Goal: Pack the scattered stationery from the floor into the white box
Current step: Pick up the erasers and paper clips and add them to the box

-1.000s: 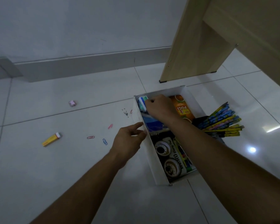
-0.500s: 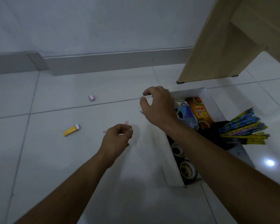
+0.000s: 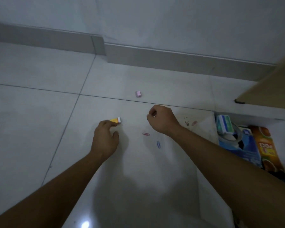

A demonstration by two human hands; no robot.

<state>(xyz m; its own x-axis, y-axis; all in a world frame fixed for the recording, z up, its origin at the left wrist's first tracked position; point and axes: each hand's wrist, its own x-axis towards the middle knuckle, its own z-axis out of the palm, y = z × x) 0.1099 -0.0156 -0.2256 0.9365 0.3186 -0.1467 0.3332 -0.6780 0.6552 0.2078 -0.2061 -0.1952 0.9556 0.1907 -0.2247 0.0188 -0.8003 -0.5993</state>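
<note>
Head view, looking down at the tiled floor. We take the white box as our reference. It stands on the floor at the right edge of the view, partly cut off by the frame.

Contents of the white box that we can see:
- a small green-and-white carton at its far left corner
- a clear tape roll just nearer to us than that carton
- a blue carton and an orange carton side by side, the orange one further right

Loose items on the floor, all left of the white box, nearest first:
- a pale pink paper clip and a few dark specks, just beside its left wall
- a blue paper clip, near
- a red-pink paper clip, just left of the blue one
- a small pink block, left of and beyond the box, close to a tile joint
- a yellow block with a white end, furthest left

The left hand is the one further from the white box. Its fingertips touch the near end of the yellow block and the thumb stands off to the side, so the grip is spread.

The right hand lies between the yellow block and the white box. Its fingers are curled in against the thumb, so the grip is pressed together. A pale spot shows at the fingertips, and we cannot tell whether anything is pinched there.

A wooden panel stands beyond the white box.
</note>
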